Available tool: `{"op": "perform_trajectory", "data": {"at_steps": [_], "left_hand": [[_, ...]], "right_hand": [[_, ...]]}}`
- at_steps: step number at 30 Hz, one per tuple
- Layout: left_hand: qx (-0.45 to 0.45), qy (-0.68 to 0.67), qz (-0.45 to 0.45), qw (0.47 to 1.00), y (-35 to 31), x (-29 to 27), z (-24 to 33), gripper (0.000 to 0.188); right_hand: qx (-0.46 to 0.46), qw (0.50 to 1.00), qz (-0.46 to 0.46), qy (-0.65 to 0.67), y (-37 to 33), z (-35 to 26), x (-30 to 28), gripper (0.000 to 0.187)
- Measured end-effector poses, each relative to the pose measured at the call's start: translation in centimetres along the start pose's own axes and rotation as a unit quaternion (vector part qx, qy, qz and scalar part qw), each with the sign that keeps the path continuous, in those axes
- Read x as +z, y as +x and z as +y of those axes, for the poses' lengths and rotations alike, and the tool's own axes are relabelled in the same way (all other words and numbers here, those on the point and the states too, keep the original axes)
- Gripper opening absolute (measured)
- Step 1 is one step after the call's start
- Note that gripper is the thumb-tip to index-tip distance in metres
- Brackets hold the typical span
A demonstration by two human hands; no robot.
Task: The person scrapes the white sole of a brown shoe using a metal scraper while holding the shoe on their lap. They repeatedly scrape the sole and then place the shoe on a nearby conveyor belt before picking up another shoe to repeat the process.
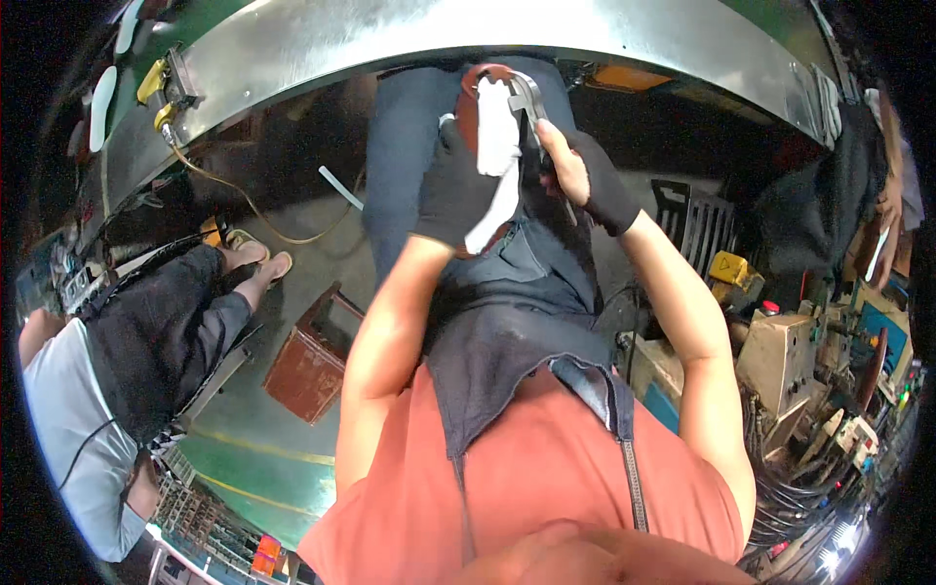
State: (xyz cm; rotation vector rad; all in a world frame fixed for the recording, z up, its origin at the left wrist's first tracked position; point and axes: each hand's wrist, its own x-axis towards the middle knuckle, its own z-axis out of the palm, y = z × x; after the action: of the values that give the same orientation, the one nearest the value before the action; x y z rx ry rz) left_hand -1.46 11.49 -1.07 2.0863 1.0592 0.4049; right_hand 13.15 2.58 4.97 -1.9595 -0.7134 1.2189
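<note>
A reddish-brown, shoe-shaped piece [470,115] with a long white strip-like part [497,136] along its face rests over my thighs, just below the bench edge. My left hand [454,190], in a black glove, wraps round its left side, and most of those fingers are hidden. Bare fingertips show on my right hand [593,183], which also wears a black glove. It grips metal pliers [527,97], whose curved head meets the upper right rim of the piece. The pliers' handles run down into the palm and are partly covered.
A metal-topped bench [322,49] curves across the front, with a yellow air tool [156,88] and hose at its left end. A brown stool [310,361] and a seated person [146,341] are to my left. Machinery [780,361] and a dark chair [697,219] are right.
</note>
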Motion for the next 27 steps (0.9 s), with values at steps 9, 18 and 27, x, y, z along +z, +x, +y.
{"op": "perform_trajectory", "data": {"at_steps": [9,18,27], "left_hand": [[0.005,-0.124,0.027,0.992,-5.0,1.8,-1.3,0.072],[-0.066,-0.383,-0.053,0.92,-1.5,0.9,-0.8,0.051],[0.021,-0.027,0.077,0.996,1.6,2.8,-0.5,0.058]], "right_hand": [[-0.165,0.95,-0.15,-0.22,2.0,1.6,-5.0,0.053],[-0.157,0.928,-0.193,-0.277,2.5,2.2,-5.9,0.048],[-0.297,0.756,-0.173,-0.557,-1.2,-7.5,-9.5,0.047]]}}
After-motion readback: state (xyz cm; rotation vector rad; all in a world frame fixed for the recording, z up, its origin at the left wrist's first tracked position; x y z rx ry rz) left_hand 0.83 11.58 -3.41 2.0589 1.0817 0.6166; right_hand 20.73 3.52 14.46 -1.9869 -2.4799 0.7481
